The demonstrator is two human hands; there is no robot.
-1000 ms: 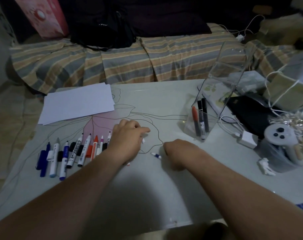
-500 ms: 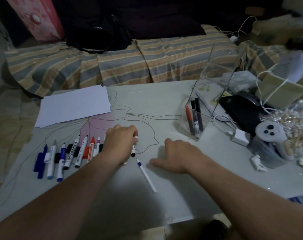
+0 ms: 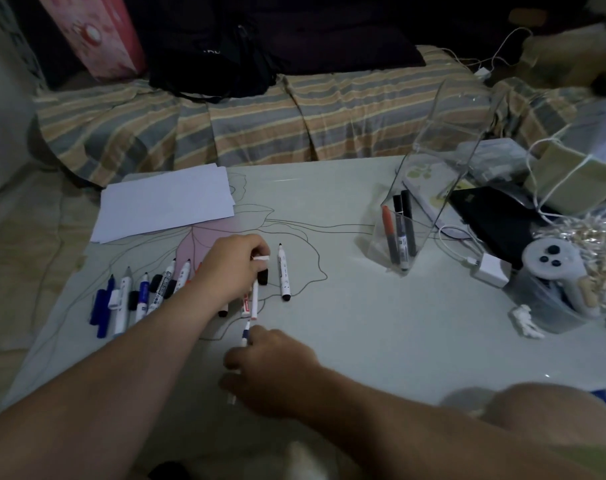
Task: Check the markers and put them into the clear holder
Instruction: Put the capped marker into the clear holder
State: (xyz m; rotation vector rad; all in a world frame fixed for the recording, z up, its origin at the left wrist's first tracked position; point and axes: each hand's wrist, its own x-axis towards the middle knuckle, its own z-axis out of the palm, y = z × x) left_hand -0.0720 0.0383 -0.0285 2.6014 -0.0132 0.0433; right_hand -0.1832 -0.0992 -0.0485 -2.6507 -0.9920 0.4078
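Observation:
Several markers [image 3: 138, 296] lie in a row on the left of the pale table [image 3: 381, 334]. My left hand [image 3: 232, 268] is curled at the row's right end, its fingers round a white marker [image 3: 254, 301] that points toward me. Just right of it, another white marker [image 3: 283, 271] with a black cap lies loose. My right hand [image 3: 270, 372] is nearer me and pinches a thin blue-tipped marker [image 3: 246, 336]. The clear holder [image 3: 429, 174] stands at the right, leaning back, with three markers [image 3: 400, 237] inside: one orange, two dark.
White paper sheets [image 3: 163, 202] lie at the table's far left. Right of the holder are a black case [image 3: 491, 220], a white charger [image 3: 491, 271] with its cable, a pale controller [image 3: 550, 261] and a small white figurine [image 3: 524, 320]. A striped bed [image 3: 294, 123] runs behind.
My right hand has drawn back toward me and picked up the thin marker that lay on the table. A white marker now lies apart beside my left hand.

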